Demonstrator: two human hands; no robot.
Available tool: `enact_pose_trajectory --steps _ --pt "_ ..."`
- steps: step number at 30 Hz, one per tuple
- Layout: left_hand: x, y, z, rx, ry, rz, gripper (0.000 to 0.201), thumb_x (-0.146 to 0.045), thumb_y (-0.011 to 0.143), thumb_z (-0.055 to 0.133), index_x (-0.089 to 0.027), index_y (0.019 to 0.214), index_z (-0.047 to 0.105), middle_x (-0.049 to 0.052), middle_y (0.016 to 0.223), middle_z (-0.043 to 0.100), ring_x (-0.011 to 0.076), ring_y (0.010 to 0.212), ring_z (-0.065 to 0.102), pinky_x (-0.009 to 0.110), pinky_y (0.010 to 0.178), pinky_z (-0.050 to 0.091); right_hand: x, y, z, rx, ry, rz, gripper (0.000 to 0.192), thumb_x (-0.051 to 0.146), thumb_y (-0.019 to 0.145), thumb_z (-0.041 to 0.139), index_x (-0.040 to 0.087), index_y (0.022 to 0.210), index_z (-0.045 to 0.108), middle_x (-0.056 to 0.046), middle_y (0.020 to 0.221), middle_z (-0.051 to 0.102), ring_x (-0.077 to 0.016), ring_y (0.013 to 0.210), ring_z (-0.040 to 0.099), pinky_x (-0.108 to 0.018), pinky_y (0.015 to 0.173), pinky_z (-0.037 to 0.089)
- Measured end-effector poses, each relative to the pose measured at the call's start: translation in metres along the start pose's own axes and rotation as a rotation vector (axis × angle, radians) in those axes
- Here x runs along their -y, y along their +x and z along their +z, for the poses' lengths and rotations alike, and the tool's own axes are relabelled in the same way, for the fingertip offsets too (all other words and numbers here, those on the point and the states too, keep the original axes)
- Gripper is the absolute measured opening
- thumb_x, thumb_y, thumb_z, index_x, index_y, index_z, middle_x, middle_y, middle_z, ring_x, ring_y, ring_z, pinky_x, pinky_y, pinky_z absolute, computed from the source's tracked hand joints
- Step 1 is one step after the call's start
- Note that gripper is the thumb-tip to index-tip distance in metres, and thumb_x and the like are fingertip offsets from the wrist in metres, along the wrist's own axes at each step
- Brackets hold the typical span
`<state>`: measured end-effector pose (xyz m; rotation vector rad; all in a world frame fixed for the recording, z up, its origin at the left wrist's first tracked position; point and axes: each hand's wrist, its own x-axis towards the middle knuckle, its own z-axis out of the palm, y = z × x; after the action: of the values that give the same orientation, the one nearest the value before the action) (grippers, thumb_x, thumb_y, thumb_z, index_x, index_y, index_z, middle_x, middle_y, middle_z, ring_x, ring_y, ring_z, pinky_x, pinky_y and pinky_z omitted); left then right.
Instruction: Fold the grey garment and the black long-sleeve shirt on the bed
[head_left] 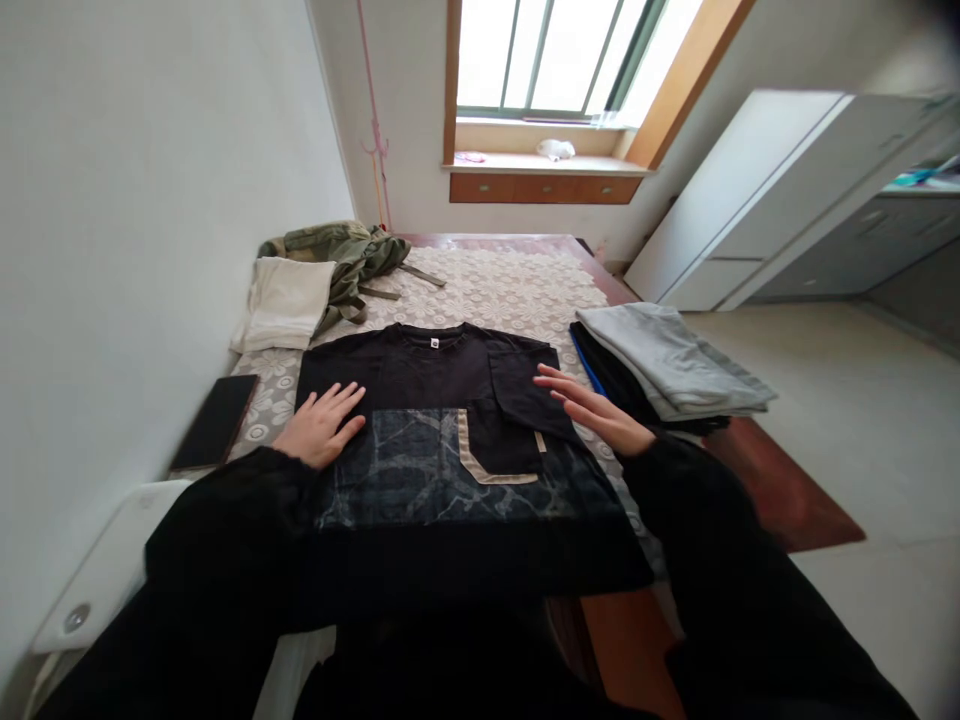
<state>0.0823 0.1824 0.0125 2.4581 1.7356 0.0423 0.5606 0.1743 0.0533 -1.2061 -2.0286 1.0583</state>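
Observation:
A black T-shirt lies spread out on the table, its collar toward the far side. Across its middle runs a dark marbled band, with a beige-edged pocket on the right part. My left hand rests flat on the shirt's left side, fingers apart. At the shirt's right edge, by the sleeve, my right hand is held with fingers stretched out; whether it touches the cloth I cannot tell. Neither hand holds anything. The right sleeve lies folded inward over the body of the shirt.
A pile of folded clothes, grey on top, lies right of the shirt. Beyond it on the left are a folded white cloth and a green backpack. A dark flat object lies by the wall on the lace tablecloth.

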Motion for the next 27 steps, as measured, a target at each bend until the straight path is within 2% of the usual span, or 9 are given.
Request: enact_pose_trajectory --steps 3,5,8,12,15,17,20,22,27 --pt "-0.016 -0.090 0.018 -0.183 0.015 0.011 0.062 -0.049 0.103 0.035 -0.023 0.158 0.043 0.007 0.163 0.043 0.0308 0.153 0.036 0.054 0.124 0.030 0.013 -0.106 0.007 -0.118 0.316 0.081 0.044 0.054 0.097 0.058 0.029 0.132 0.068 -0.012 0.132 0.068 -0.0305 0.113 0.068 -0.043 0.089 0.058" --pt "-0.028 -0.151 0.035 -0.343 -0.010 -0.020 0.061 -0.044 0.102 0.040 -0.027 0.160 0.038 0.005 0.161 0.048 0.0290 0.150 0.042 0.051 0.125 0.030 0.009 -0.174 0.032 -0.241 0.550 0.160 0.044 0.058 0.093 0.061 0.029 0.123 0.072 -0.012 0.108 0.074 -0.0291 0.093 0.071 -0.039 0.069 0.059" --pt "-0.050 -0.220 0.061 -0.605 -0.089 -0.185 0.057 -0.034 0.100 0.046 -0.032 0.157 0.044 0.005 0.154 0.056 0.0297 0.145 0.049 0.052 0.125 0.029 -0.011 -0.244 0.086 -0.600 0.802 0.302 0.036 0.061 0.090 0.061 0.029 0.097 0.075 -0.005 0.076 0.064 -0.0210 0.069 0.063 -0.032 0.055 0.052" --pt "-0.082 -0.264 0.102 -0.942 -0.238 -0.477 0.043 -0.031 0.093 0.062 -0.025 0.136 0.063 0.012 0.145 0.062 0.0337 0.141 0.052 0.057 0.120 0.037 -0.053 -0.271 0.153 -1.039 0.760 0.487 0.027 0.050 0.083 0.073 0.025 0.078 0.066 0.001 0.065 0.056 -0.0149 0.059 0.055 -0.026 0.051 0.048" --pt "-0.092 -0.273 0.136 -1.118 -0.516 -0.770 0.054 -0.044 0.084 0.072 -0.019 0.130 0.060 0.018 0.138 0.063 0.0349 0.126 0.064 0.055 0.105 0.053 -0.086 -0.266 0.185 -1.035 0.544 0.608 0.036 0.052 0.071 0.082 0.024 0.089 0.071 -0.004 0.086 0.073 -0.0246 0.079 0.070 -0.034 0.065 0.058" --pt "-0.087 -0.273 0.155 -1.047 -0.764 -0.945 0.062 -0.054 0.077 0.074 -0.019 0.125 0.059 0.018 0.127 0.068 0.0345 0.113 0.070 0.054 0.097 0.057 -0.104 -0.261 0.199 -0.834 0.468 0.653 0.044 0.056 0.066 0.083 0.023 0.094 0.073 -0.008 0.097 0.078 -0.0318 0.092 0.073 -0.042 0.079 0.061" --pt "-0.072 -0.270 0.172 -0.734 -1.012 -1.068 0.060 -0.062 0.068 0.075 -0.021 0.109 0.062 0.014 0.112 0.073 0.0354 0.109 0.072 0.051 0.097 0.057 -0.122 -0.256 0.210 -0.630 0.388 0.651 0.050 0.060 0.063 0.081 0.023 0.095 0.075 -0.011 0.105 0.080 -0.0370 0.107 0.072 -0.047 0.093 0.059" --pt "-0.064 -0.268 0.178 -0.582 -1.009 -1.056 0.052 -0.062 0.068 0.071 -0.021 0.100 0.065 0.014 0.110 0.075 0.0372 0.117 0.069 0.049 0.101 0.055 -0.128 -0.254 0.213 -0.557 0.327 0.639 0.051 0.065 0.063 0.078 0.022 0.091 0.077 -0.014 0.105 0.080 -0.0388 0.108 0.072 -0.050 0.096 0.057" --pt "-0.063 -0.271 0.181 -0.444 -0.832 -1.035 0.049 -0.068 0.067 0.063 -0.022 0.083 0.067 0.019 0.104 0.077 0.0424 0.118 0.068 0.053 0.099 0.053 -0.126 -0.256 0.208 -0.422 0.272 0.627 0.057 0.074 0.061 0.074 0.021 0.080 0.081 -0.014 0.093 0.081 -0.0418 0.097 0.075 -0.055 0.093 0.058"
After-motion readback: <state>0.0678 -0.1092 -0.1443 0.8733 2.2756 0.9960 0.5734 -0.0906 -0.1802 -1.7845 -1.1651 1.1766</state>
